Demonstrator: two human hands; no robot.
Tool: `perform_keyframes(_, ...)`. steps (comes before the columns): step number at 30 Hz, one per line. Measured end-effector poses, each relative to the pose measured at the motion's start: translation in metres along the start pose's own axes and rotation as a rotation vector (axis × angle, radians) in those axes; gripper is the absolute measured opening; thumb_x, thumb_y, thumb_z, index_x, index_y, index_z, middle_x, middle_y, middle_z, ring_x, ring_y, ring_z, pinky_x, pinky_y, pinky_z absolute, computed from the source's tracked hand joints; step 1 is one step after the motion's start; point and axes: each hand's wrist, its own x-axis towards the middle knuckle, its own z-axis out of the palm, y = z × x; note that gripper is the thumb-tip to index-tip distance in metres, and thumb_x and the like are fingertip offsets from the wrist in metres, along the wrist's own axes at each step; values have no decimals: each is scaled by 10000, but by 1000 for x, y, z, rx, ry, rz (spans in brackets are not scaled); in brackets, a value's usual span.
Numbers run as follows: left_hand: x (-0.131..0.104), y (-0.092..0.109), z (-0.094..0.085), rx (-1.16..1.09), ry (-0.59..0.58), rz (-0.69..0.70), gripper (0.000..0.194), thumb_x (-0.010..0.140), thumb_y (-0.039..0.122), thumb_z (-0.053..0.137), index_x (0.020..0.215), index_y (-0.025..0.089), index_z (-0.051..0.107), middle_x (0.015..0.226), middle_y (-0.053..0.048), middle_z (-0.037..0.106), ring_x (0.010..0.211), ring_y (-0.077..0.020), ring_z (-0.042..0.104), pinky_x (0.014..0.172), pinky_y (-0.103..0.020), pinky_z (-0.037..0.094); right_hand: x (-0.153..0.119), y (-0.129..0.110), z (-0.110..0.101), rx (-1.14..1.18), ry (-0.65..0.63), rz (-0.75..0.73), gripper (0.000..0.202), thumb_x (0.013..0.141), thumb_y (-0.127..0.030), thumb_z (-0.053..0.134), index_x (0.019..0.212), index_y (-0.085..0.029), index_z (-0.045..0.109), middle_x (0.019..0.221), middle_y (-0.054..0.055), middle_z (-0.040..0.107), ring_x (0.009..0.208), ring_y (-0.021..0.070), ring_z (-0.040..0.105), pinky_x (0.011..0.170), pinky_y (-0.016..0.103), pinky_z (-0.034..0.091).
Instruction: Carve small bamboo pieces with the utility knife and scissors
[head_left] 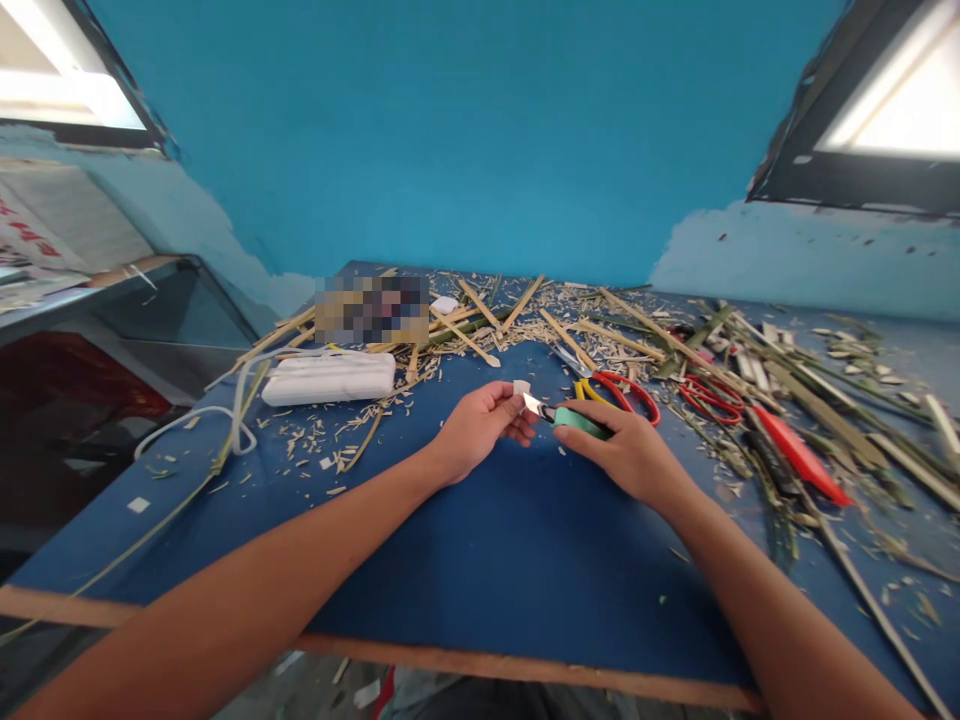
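Note:
My left hand (487, 425) is closed, pinching a small pale piece (521, 387) between thumb and fingers; its material is hard to make out. My right hand (619, 440) wraps round the green handle of a utility knife (581, 422). The knife's shiny tip reaches the pale piece, close to my left fingertips. Both hands are just above the blue table (525, 560). Just beyond my right hand lie red-handled scissors (626, 392), with a yellow-handled tool partly hidden beside them.
A white power strip (330, 379) with a looping cable lies on the left. Bamboo strips (637, 335) and shavings cover the table's back and right side. A second red-handled pair of scissors (712, 400) and a red tool (802, 455) lie at right. A blue wall stands behind.

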Motion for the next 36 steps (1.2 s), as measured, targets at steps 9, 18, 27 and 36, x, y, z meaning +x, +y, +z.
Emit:
perform_keyframes(9,-2,5,-4,267,-53,45,230,854,347,468,741,148,478,611,42,473,506,-56,449,487,-182,379,-2,-2,2,-63,56,35,426,732,-541,569,1037,-262,672,943,15,704,839,215,638,696,292,490)
perform_keyframes(18,-4,5,-3,411,-79,64,249,869,358,424,733,153,466,637,35,475,532,-61,444,508,-187,362,0,-2,6,-113,105,28,411,727,-542,566,1016,-273,679,906,21,710,803,216,645,690,309,478)
perform_keyframes(27,-2,2,-4,316,-109,67,146,850,304,415,799,169,436,649,34,475,539,-73,471,524,-210,399,4,-4,6,-72,70,9,429,733,-544,563,1040,-262,664,945,37,702,824,230,640,704,334,483)
perform_keyframes(36,-9,5,-6,410,-181,34,79,753,163,434,808,188,383,566,77,364,466,-58,350,458,-191,280,-4,-9,3,-30,-23,-80,381,744,-490,582,1047,-270,650,1047,24,669,934,239,613,800,335,472)
